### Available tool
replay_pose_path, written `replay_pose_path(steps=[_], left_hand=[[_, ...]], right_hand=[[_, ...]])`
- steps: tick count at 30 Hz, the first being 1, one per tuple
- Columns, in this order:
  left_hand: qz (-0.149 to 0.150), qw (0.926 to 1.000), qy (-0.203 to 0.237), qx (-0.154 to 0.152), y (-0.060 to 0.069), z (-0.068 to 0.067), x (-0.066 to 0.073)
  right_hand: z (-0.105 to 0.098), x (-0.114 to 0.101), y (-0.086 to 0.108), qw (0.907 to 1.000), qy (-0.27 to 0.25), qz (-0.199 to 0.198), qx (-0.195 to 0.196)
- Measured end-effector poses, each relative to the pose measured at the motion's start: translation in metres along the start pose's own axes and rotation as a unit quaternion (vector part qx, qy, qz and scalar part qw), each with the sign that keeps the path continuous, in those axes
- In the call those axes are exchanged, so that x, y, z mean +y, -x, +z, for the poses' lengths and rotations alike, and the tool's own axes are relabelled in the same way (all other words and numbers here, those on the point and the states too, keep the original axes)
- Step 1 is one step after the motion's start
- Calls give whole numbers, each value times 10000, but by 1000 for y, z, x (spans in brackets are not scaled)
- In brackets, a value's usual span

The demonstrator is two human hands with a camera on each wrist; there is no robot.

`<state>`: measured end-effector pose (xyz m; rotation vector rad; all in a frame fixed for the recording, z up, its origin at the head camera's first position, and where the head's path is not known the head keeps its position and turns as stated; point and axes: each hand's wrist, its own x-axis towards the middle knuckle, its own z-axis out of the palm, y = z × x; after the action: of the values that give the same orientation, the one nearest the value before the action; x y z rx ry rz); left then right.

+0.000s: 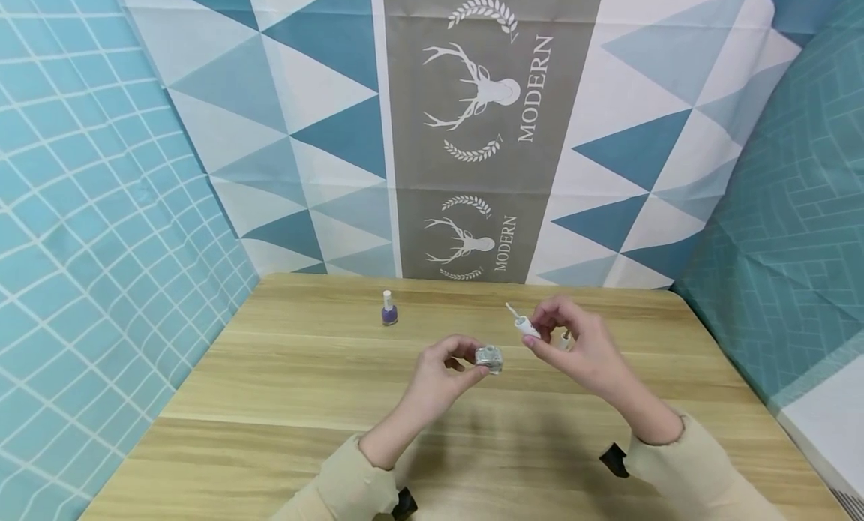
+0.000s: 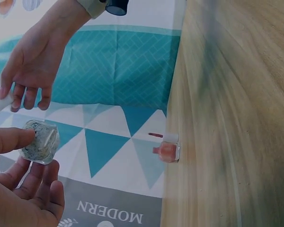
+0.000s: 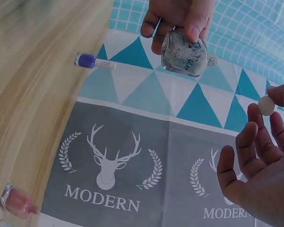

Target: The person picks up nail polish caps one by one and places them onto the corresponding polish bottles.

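Note:
My left hand point(image 1: 435, 375) holds a small glass nail polish bottle point(image 1: 489, 360) between thumb and fingers above the table. The bottle's neck is uncapped, and the glass looks clear with dark flecks in the left wrist view. To its right, my right hand point(image 1: 587, 352) pinches a white nail polish cap point(image 1: 527, 327), its brush pointing up and to the left in the head view. Cap and bottle are apart. In the left wrist view, an uncapped pink nail polish bottle point(image 2: 168, 152) stands on the table, with a white brush cap point(image 2: 171, 137) beside it.
A purple nail polish bottle point(image 1: 389, 314) with its white cap on stands at the back left of the wooden table point(image 1: 304, 386). Patterned cloth point(image 1: 466, 131) hangs behind the table. Blue tile-pattern cloth point(image 1: 101, 206) stands along the left side.

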<state>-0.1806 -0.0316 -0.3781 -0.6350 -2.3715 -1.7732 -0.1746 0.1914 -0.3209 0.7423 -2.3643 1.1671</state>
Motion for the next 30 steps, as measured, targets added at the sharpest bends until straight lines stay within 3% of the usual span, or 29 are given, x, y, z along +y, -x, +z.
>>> replay_pose_path(steps=[20,30], left_hand=[[-129,9995,283,-80,3,4,-4],[-58,9994,342,-74,4,3,-3]], right_hand=[[7,9,3,9984,-258,-493,27],[3,6,5,9982,86,-592,-37]])
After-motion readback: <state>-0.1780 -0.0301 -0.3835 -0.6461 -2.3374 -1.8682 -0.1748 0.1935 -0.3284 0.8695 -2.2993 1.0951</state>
